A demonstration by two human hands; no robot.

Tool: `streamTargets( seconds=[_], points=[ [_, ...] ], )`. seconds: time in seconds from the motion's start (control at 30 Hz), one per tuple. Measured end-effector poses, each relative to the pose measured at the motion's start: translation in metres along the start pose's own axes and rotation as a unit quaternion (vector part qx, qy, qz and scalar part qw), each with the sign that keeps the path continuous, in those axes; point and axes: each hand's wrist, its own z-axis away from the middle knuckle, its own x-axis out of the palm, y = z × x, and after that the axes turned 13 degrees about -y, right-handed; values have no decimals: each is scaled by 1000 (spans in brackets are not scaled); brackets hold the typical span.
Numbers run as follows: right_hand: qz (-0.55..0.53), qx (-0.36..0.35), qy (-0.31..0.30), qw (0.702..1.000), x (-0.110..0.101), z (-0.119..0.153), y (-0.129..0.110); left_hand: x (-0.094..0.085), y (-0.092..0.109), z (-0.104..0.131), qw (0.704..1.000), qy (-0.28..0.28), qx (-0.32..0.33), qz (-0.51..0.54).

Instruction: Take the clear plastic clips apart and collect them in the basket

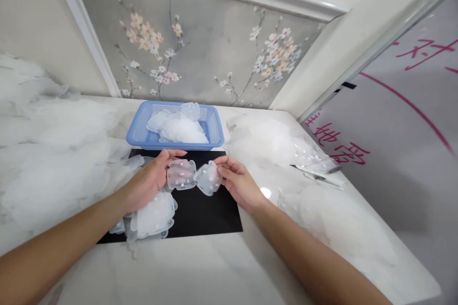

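Over a black mat point(207, 217), my left hand point(155, 176) grips a translucent plastic piece point(182, 174) with small round bumps and slots. A second translucent piece point(207, 178), similar and tilted, is pinched between the thumb and fingers of my right hand point(234, 178). The two pieces meet or overlap at their near edges; I cannot tell if they are joined. Below my left hand lies a pile of such pieces point(153, 217) on the mat's left side. Just beyond my hands, a blue basket point(143, 126) holds more of them point(182, 128).
Large heaps of translucent pieces point(46, 167) cover the left of the marble-patterned table point(171, 271). More piles point(265, 140) and a clear plastic bag point(315, 155) lie at the right. A flower-patterned wall panel point(214, 43) stands behind; a whiteboard with red writing point(404, 162) borders the right.
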Motion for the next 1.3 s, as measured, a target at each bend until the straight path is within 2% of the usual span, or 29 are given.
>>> streamTargets(
  seconds=[0.1,0.17,0.3,0.37,0.43,0.5,0.57,0.6,0.67,0.73,0.8,0.83,0.9,0.97,1.1,1.17,1.3],
  points=[
    [110,-24,36,993,0,3,0,1,1,2,1000,-5,-8,10],
    [219,-43,34,974,1,5,1,1,1,3,1000,-16,-10,16],
    [415,-109,-31,903,7,7,7,1,-2,3,999,-29,-3,27],
    [460,-135,-72,875,12,7,10,1,-4,3,999,-37,1,20],
    [468,-156,-103,864,17,7,11,2,-4,4,999,-43,0,-10],
    [430,-159,-105,882,21,8,10,3,-1,7,996,-35,-6,-88],
    [341,-116,-81,929,21,7,8,5,9,13,976,-24,-25,-215],
    [284,-81,-68,953,20,7,8,5,15,18,957,-26,-37,-288],
    [175,-13,-58,983,18,5,6,3,28,29,902,-72,-58,-422],
    [99,25,-67,992,14,4,5,-2,38,41,839,-128,-84,-522],
    [57,46,-76,994,13,3,5,-7,44,48,792,-172,-106,-576],
    [43,52,-77,995,12,2,5,-9,45,50,778,-185,-113,-590],
    [24,56,-76,995,12,2,5,-11,45,49,766,-200,-118,-599],
    [14,55,-73,996,12,1,5,-9,45,45,769,-209,-120,-592],
    [9,46,-57,997,10,0,4,-3,45,36,797,-211,-109,-555],
    [12,30,-35,999,9,-1,4,-1,40,32,824,-172,-84,-533],
    [40,-4,12,999,7,-1,5,-2,21,22,905,-32,-69,-418]
  ],
)
